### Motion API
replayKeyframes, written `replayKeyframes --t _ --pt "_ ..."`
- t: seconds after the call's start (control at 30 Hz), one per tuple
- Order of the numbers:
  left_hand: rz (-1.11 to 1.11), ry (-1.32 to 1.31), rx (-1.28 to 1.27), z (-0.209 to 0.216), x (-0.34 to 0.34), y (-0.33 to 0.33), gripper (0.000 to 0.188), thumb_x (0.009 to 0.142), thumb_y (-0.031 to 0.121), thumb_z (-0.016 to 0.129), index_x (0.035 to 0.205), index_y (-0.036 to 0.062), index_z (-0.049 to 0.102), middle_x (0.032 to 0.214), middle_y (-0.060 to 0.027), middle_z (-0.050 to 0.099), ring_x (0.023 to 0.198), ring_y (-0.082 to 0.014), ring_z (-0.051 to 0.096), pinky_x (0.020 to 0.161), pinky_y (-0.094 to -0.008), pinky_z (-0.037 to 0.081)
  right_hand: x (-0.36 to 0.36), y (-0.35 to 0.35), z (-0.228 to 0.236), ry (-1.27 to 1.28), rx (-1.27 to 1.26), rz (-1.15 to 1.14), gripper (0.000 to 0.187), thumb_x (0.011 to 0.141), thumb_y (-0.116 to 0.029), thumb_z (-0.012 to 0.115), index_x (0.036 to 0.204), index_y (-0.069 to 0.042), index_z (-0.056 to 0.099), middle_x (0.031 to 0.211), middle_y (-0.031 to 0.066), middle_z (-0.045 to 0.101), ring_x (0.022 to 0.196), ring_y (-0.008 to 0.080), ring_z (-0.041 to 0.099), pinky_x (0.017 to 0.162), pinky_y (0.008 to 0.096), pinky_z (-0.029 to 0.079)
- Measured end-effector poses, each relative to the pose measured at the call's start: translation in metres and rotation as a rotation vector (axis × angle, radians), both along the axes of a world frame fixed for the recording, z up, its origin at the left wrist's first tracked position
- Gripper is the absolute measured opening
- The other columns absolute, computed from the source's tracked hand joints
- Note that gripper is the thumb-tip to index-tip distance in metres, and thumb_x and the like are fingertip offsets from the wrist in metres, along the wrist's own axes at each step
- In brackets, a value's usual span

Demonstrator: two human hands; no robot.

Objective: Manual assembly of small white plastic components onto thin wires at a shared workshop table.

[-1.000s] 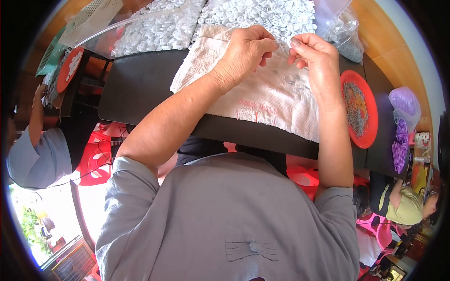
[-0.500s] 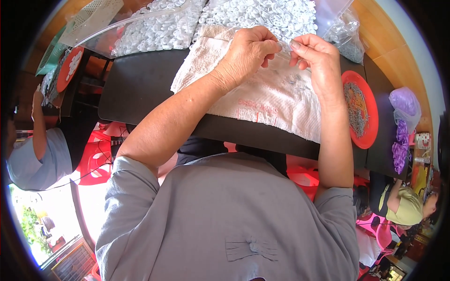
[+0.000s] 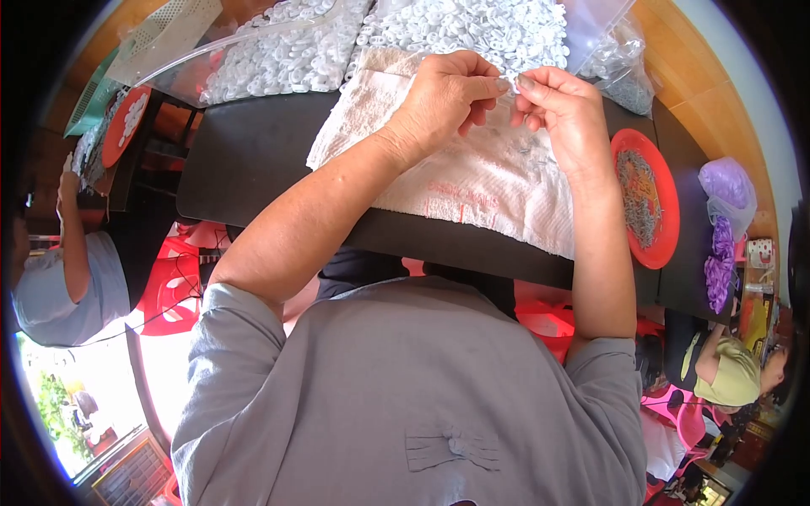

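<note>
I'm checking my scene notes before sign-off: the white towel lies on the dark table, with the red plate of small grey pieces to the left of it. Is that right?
Not quite: the red plate of small grey pieces is to the right of the white towel, as the head view shows. The towel does lie on the dark table.

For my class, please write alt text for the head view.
A person's left hand and right hand hold their fingertips close together above a white towel. Beyond it lie heaped small white pieces; to the right, a red plate holds thin grey pieces.
</note>
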State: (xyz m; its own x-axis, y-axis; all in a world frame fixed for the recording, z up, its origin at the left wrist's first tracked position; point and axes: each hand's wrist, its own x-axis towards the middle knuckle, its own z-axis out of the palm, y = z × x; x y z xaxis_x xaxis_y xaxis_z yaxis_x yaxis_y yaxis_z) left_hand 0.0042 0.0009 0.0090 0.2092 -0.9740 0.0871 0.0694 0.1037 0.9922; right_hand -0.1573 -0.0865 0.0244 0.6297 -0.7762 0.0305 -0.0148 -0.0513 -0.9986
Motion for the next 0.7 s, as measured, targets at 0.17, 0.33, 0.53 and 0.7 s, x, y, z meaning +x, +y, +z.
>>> replayKeyframes --t 0.17,0.33,0.53,0.7 --pt "0.003 0.017 0.025 -0.001 0.000 -0.002 0.019 0.087 0.017 0.067 0.086 -0.0011 0.062 0.062 -0.0030 0.057 0.051 -0.0083 0.052 0.043 -0.0224 0.038 0.000 0.000 0.000 -0.005 -0.002 -0.006 0.016 0.088 -0.015 0.064 0.091 0.000 0.065 0.071 0.0038 0.061 0.061 0.0139 0.059 0.055 0.0215 0.039" --pt "-0.011 0.034 0.037 -0.003 -0.001 -0.002 0.018 0.087 0.015 0.067 0.084 -0.0019 0.061 0.062 -0.0039 0.057 0.049 -0.0086 0.050 0.041 -0.0227 0.035 0.004 0.004 0.001 0.026 -0.020 -0.005 0.016 0.088 -0.015 0.063 0.090 0.001 0.065 0.071 0.0034 0.061 0.061 0.0138 0.059 0.055 0.0213 0.039" --pt "0.005 0.071 0.068 -0.001 0.001 0.000 0.020 0.087 0.015 0.067 0.081 -0.0032 0.062 0.062 -0.0049 0.056 0.049 -0.0102 0.050 0.040 -0.0238 0.035 0.007 0.007 -0.001 0.004 -0.031 0.032 0.015 0.088 -0.014 0.062 0.088 0.000 0.063 0.070 0.0027 0.058 0.060 0.0129 0.058 0.054 0.0210 0.038" --pt "-0.030 -0.016 0.088 0.009 0.011 -0.002 0.033 0.088 0.028 0.065 0.082 -0.0039 0.063 0.064 -0.0058 0.057 0.051 -0.0121 0.053 0.042 -0.0250 0.038 0.005 0.007 0.001 0.014 -0.009 -0.006 0.014 0.088 -0.014 0.063 0.085 0.000 0.063 0.070 0.0015 0.058 0.057 0.0115 0.056 0.051 0.0209 0.036"
